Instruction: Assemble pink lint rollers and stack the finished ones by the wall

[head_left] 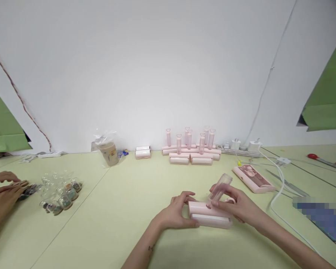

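My left hand (176, 213) grips the left end of a pink case (210, 210) on the table, thumb at its front and fingers behind. A white, roller-like bar (211, 219) runs along the front of this case. My right hand (239, 205) is closed on a clear, pinkish tube (220, 189), which tilts above the case's right half. The right fingers partly hide that end of the case, and I cannot tell whether the tube touches it. Further back, several similar pink cases (179, 158) lie in rows, with slim pink tubes with looped tops (179, 144) standing among them.
At left, another person's hands (8, 188) work beside small glass jars (65, 201). A bagged cup (109, 153) and two small pink-white cases (143, 152) stand near the wall. To the right lie a pink open-topped box (253, 178), tweezers (288, 183), white cables (281, 183) and a power strip (240, 152).
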`<action>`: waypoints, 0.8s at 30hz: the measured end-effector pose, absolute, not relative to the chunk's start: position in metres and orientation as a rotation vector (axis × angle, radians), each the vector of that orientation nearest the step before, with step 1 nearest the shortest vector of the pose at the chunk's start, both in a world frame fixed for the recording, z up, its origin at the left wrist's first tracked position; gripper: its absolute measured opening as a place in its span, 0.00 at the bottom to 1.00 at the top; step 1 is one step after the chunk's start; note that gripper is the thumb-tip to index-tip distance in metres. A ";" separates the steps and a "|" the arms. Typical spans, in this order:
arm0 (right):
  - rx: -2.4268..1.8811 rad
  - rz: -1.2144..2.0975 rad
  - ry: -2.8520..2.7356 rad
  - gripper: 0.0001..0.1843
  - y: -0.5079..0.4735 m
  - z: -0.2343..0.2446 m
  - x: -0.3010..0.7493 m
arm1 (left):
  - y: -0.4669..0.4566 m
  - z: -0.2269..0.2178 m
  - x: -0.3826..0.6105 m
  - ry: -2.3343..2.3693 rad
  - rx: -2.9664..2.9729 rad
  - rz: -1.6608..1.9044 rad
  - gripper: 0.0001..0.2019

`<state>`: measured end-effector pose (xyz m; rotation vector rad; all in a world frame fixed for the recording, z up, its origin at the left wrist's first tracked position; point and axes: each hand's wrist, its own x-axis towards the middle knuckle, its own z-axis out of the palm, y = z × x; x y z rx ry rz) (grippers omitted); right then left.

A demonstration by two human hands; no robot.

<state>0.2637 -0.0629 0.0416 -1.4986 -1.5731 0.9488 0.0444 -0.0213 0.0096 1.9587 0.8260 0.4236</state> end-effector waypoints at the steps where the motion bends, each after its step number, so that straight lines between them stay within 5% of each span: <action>1: -1.474 0.914 -1.629 0.20 -0.064 0.042 0.263 | -0.021 0.010 0.045 0.825 1.956 0.423 0.38; 13: -1.621 0.499 -2.293 0.02 -0.062 0.087 0.250 | -0.024 0.011 0.047 0.880 1.901 0.424 0.40; 20: -1.633 0.539 -2.291 0.07 -0.063 0.085 0.249 | -0.074 0.005 0.068 1.254 1.762 0.661 0.41; 24: -1.643 0.609 -2.211 0.11 -0.064 0.081 0.251 | -0.121 -0.001 0.097 1.418 1.550 0.699 0.52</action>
